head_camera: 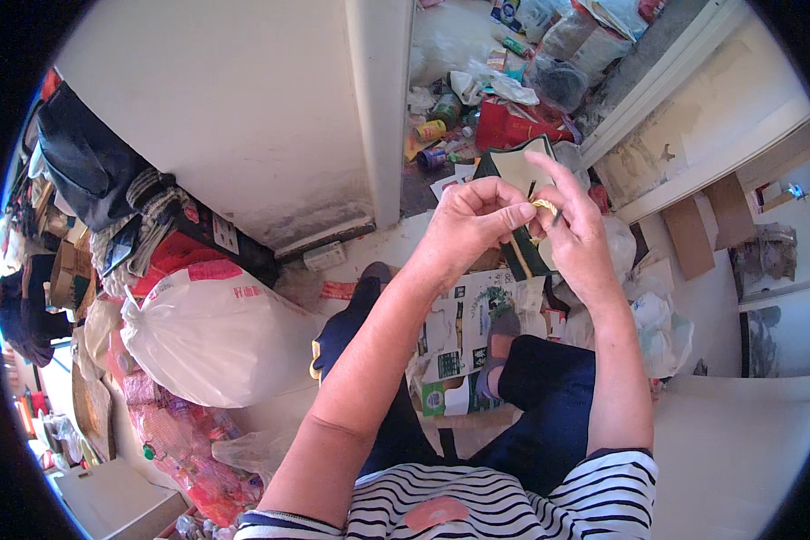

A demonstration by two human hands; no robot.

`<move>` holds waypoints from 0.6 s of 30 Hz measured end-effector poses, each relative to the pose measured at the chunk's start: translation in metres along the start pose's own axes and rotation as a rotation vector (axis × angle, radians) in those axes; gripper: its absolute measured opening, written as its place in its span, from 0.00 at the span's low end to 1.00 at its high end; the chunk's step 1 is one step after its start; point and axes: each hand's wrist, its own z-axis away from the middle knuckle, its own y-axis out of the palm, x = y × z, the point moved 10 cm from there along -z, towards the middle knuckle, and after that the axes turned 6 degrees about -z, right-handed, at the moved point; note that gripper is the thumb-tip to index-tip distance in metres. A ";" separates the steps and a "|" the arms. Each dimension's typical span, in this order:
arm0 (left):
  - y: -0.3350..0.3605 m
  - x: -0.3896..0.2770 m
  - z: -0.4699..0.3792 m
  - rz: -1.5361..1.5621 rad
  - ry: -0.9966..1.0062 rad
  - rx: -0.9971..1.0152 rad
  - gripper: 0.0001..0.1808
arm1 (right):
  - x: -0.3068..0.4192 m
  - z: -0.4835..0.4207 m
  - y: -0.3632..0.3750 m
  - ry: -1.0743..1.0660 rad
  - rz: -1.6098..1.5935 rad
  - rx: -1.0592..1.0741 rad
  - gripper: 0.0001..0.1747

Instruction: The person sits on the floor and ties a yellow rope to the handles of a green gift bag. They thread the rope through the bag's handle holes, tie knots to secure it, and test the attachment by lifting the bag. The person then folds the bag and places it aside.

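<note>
A short twisted yellow cord (545,204) with a dark tip is pinched between my two hands. My left hand (482,219) grips one end between thumb and fingertips. Around the other end are the fingers of my right hand (576,226), with the index finger extended. Just behind and below the hands is a dark green bag or box with a pale inside (518,162), partly hidden by them. Flattened printed cardboard (469,324) lies on the floor beneath, by my feet.
A full white plastic bag (223,337) and a red mesh bag of bottles (182,439) stand at left. Beyond the doorway, loose bottles and plastic bags surround a red bag (513,125). A white wall (229,101) rises ahead at left; clear plastic bags (655,331) lie at right.
</note>
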 end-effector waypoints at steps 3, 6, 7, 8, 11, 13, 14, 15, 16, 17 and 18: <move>-0.002 0.004 -0.001 0.023 -0.049 0.018 0.06 | 0.006 0.001 0.003 -0.074 0.139 0.035 0.29; -0.004 0.001 -0.001 0.045 -0.040 0.024 0.07 | 0.007 0.002 0.005 -0.081 0.170 0.074 0.31; -0.005 0.000 0.000 0.040 -0.030 0.012 0.08 | 0.007 0.002 0.006 -0.075 0.169 0.085 0.31; -0.004 -0.002 -0.001 0.007 -0.014 0.008 0.07 | 0.008 0.002 0.006 -0.072 0.168 0.095 0.31; -0.008 -0.003 0.001 -0.024 -0.015 -0.066 0.04 | 0.001 0.002 0.007 0.010 0.027 0.092 0.31; -0.009 -0.004 0.000 0.048 0.007 -0.086 0.04 | -0.006 0.003 0.006 0.056 -0.110 0.027 0.24; -0.009 -0.005 0.000 0.087 0.024 -0.086 0.04 | -0.008 0.003 0.008 0.062 -0.170 0.032 0.20; -0.013 -0.004 0.000 0.124 0.021 -0.113 0.03 | -0.012 0.003 0.005 0.097 -0.111 0.010 0.16; -0.017 -0.005 -0.001 0.164 0.029 -0.129 0.03 | -0.015 0.002 0.004 0.116 -0.041 0.028 0.13; -0.021 -0.002 -0.001 0.190 0.014 -0.161 0.03 | -0.017 0.001 0.003 0.137 0.029 0.046 0.10; -0.021 -0.003 -0.002 0.183 0.036 -0.165 0.04 | -0.018 0.001 0.001 0.137 0.014 0.030 0.09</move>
